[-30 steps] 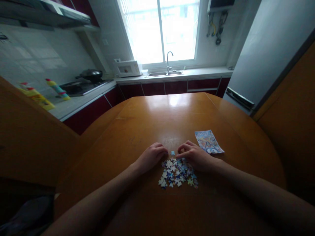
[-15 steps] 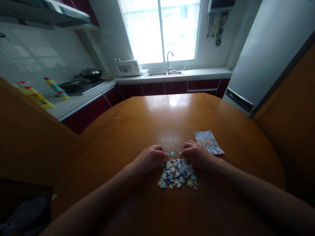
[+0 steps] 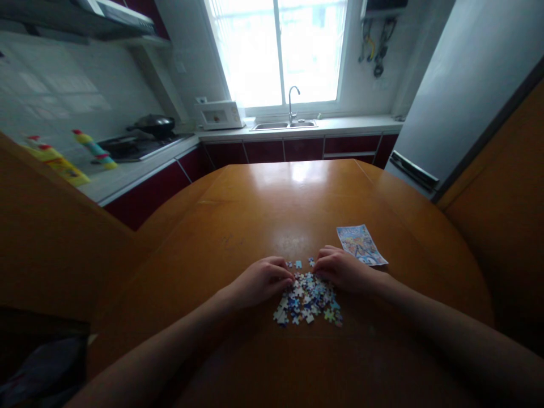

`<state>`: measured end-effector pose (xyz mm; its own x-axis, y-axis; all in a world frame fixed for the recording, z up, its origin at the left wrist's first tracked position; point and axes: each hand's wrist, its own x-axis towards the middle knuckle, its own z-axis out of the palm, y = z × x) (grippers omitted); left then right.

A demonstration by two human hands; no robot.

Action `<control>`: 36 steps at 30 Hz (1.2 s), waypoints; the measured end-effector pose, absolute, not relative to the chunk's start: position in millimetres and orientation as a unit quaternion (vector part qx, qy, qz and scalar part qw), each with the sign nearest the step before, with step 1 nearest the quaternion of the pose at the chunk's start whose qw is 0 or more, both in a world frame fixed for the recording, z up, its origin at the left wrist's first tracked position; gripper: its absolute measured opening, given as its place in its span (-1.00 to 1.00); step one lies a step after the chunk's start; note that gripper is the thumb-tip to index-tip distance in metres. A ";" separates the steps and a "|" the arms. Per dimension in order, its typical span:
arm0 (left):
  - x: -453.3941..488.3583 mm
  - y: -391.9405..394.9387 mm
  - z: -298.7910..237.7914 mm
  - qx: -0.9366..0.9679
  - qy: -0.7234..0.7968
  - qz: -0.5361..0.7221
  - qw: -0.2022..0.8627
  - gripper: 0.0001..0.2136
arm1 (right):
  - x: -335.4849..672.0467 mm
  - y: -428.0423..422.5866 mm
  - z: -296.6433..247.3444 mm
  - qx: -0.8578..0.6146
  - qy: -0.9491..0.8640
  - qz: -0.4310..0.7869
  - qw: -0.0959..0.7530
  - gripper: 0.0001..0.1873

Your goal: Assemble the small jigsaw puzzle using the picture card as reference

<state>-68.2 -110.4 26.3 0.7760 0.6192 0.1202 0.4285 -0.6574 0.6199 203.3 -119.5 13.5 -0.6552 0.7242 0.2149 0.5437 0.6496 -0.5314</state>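
A heap of small blue and white jigsaw pieces (image 3: 308,300) lies on the round wooden table (image 3: 272,209). My left hand (image 3: 260,280) rests at the heap's left edge with its fingers curled, fingertips touching the pieces. My right hand (image 3: 340,268) sits at the heap's upper right, fingers bent in a pinch over the pieces. Whether either hand holds a piece is hidden by the fingers. A few loose pieces (image 3: 298,264) lie just beyond the heap, between the two hands. A printed picture card (image 3: 361,245) lies flat to the right of my right hand.
Behind the table runs a kitchen counter with a sink and tap (image 3: 291,116), a microwave (image 3: 219,115) and a wok on a hob (image 3: 155,124). Bottles (image 3: 91,149) stand at the left. A grey fridge (image 3: 463,90) stands at the right.
Both hands have drawn back a little from the single loose piece onto the top of the heap. More separated pieces now lie beyond the heap.
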 end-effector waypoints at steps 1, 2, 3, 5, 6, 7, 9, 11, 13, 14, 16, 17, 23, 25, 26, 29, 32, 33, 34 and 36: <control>-69.0 -108.3 25.4 0.890 0.301 0.170 0.296 -0.75 | 203.4 -119.3 13.1 -0.358 -0.883 0.215 0.213 -0.82; -70.5 -105.0 23.7 0.882 0.317 0.179 0.299 -0.73 | 203.6 -119.0 12.5 -0.358 -0.883 0.214 0.216 -0.82; -73.0 -100.8 21.5 0.871 0.341 0.188 0.300 -0.73 | 203.8 -118.8 11.9 -0.357 -0.883 0.213 0.218 -0.82; -80.2 -90.3 15.8 0.841 0.396 0.199 0.309 -0.78 | 204.3 -118.4 10.4 -0.355 -0.882 0.212 0.225 -0.82; -84.4 -85.0 13.0 0.829 0.418 0.188 0.320 -0.80 | 204.5 -118.2 9.7 -0.354 -0.882 0.212 0.229 -0.83; -88.6 -80.2 10.7 0.822 0.430 0.169 0.332 -0.80 | 204.5 -117.9 9.1 -0.353 -0.882 0.211 0.231 -0.83; -94.9 -74.2 9.1 0.817 0.455 0.145 0.322 -0.79 | 204.3 -117.5 8.5 -0.352 -0.883 0.208 0.233 -0.82; -96.3 -74.4 12.1 0.825 0.464 0.151 0.286 -0.77 | 203.6 -117.2 8.9 -0.353 -0.882 0.205 0.235 -0.82; -92.1 -80.6 18.2 0.849 0.432 0.176 0.250 -0.78 | 202.9 -117.1 10.2 -0.357 -0.880 0.202 0.241 -0.83; -88.4 -85.3 21.3 0.867 0.397 0.186 0.237 -0.80 | 202.5 -117.2 10.9 -0.361 -0.878 0.200 0.244 -0.83; -80.1 -96.0 25.9 0.901 0.331 0.181 0.216 -0.85 | 202.0 -117.3 12.2 -0.369 -0.873 0.196 0.251 -0.83; -76.1 -101.0 26.8 0.914 0.309 0.168 0.204 -0.87 | 201.8 -117.3 12.6 -0.373 -0.870 0.194 0.256 -0.83; -63.7 -114.1 20.5 0.934 0.275 0.134 0.183 -0.88 | 201.6 -116.6 11.1 -0.376 -0.861 0.193 0.284 -0.84; -62.5 -113.6 18.7 0.930 0.277 0.149 0.190 -0.86 | 201.7 -116.0 9.6 -0.376 -0.858 0.195 0.290 -0.85; -62.3 -112.9 18.2 0.926 0.280 0.161 0.196 -0.85 | 201.7 -115.7 8.7 -0.376 -0.856 0.196 0.294 -0.85; -63.8 -109.0 17.9 0.897 0.309 0.209 0.237 -0.85 | 201.9 -114.8 6.1 -0.376 -0.851 0.200 0.307 -0.87; -68.6 -102.3 18.9 0.847 0.375 0.221 0.304 -0.83 | 202.2 -114.2 4.8 -0.377 -0.846 0.205 0.318 -0.86; -70.5 -99.8 19.4 0.830 0.396 0.210 0.331 -0.81 | 202.3 -114.1 4.8 -0.377 -0.844 0.207 0.319 -0.86; -72.3 -97.4 19.9 0.814 0.412 0.196 0.360 -0.79 | 202.4 -114.1 5.0 -0.378 -0.844 0.209 0.319 -0.86; -75.6 -93.3 21.4 0.791 0.420 0.169 0.411 -0.76 | 202.6 -114.4 5.6 -0.375 -0.846 0.210 0.316 -0.86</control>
<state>-75.6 -93.3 21.4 0.5900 0.8035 -0.0790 0.5263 -0.3085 0.7924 202.6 -114.4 5.6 -0.5188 0.7673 0.3769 0.5017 0.6303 -0.5924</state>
